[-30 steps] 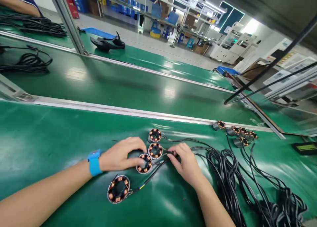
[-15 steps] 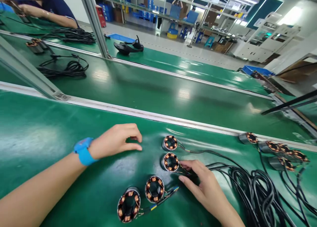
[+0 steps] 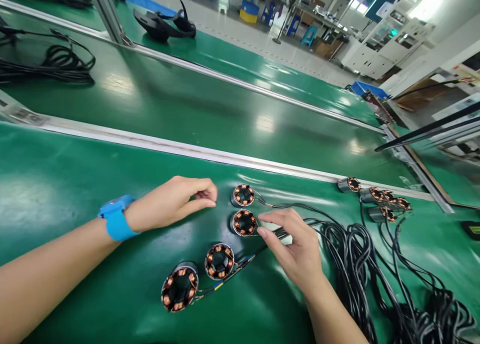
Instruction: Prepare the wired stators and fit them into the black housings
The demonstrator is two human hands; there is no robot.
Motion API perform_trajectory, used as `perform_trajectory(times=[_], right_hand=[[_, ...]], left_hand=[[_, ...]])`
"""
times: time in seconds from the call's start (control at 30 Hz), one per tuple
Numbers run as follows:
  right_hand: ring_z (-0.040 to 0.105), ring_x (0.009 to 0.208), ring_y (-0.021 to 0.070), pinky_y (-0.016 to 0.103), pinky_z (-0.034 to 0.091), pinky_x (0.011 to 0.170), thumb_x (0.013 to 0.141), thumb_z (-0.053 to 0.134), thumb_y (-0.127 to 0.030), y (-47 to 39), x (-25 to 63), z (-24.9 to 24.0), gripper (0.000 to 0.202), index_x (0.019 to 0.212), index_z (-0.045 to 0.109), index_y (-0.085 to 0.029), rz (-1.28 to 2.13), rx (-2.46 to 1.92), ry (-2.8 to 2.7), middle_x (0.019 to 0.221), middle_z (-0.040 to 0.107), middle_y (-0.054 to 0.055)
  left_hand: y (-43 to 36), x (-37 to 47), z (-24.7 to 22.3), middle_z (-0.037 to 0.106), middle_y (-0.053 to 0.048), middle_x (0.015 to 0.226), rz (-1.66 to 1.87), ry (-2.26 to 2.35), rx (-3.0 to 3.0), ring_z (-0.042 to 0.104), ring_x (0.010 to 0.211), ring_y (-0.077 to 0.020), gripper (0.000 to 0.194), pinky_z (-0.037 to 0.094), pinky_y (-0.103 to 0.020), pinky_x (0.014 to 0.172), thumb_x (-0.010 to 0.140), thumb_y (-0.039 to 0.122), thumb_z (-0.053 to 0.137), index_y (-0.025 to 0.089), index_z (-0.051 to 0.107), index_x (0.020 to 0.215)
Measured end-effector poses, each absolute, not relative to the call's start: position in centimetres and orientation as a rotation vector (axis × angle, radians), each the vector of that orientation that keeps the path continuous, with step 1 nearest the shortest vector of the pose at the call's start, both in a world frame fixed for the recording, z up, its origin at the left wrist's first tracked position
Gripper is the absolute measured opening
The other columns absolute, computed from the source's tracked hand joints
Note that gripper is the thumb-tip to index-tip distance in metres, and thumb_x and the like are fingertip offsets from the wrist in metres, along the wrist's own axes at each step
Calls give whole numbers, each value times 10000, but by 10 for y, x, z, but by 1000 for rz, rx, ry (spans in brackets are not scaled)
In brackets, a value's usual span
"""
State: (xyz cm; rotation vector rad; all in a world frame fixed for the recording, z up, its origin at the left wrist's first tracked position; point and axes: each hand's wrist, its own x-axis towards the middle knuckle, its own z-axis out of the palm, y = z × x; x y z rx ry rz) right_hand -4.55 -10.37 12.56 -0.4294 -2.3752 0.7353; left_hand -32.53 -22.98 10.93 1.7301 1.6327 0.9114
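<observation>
Beside the upper stator (image 3: 243,195), on its left, my left hand (image 3: 187,199) rests with its fingers curled in towards the thumb and nothing seen in them. My right hand (image 3: 294,241) is just right of the second stator (image 3: 244,223), thumb and forefinger apart, near its thin wires. Nothing shows between those fingertips. Two more copper-wound stators, one (image 3: 219,261) in the middle and one (image 3: 180,287) lower left, stand nearer to me, with blue and yellow sleeved leads (image 3: 218,285) running up to the right under my right hand.
Coiled black cables (image 3: 352,264) spread over the green table at right. Several more stators (image 3: 371,195) lie by the metal rail (image 3: 225,156). Across the rail are a black headset-like object (image 3: 165,26), another cable bundle (image 3: 63,64) and a metal post (image 3: 107,14).
The view has shifted down and right. My right hand has drawn slightly away from the second stator's wires, its fingertips apart. My left fingers have curled closer together. The stators stay in the same arrangement.
</observation>
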Motion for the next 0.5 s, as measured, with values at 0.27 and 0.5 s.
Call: perform_trajectory(times=[0.27, 0.5], right_hand=[[713, 868, 155, 337, 524, 801, 975, 739, -148, -105, -74, 139, 154, 1100, 758, -237, 733, -281, -2402, 970, 790, 3], [705, 862, 146, 338, 470, 767, 1006, 691, -148, -105, -73, 135, 118, 1084, 716, -232, 809, -191, -2510, 989, 787, -7]], left_hand=[[-211, -276, 125, 778, 51, 825, 1221, 1166, 1289, 739, 782, -121, 320, 532, -235, 739, 924, 333, 782, 225, 490, 998], [-212, -277, 107, 764, 49, 797, 1132, 1157, 1164, 700, 720, -134, 445, 504, -235, 661, 876, 410, 822, 234, 450, 1045]])
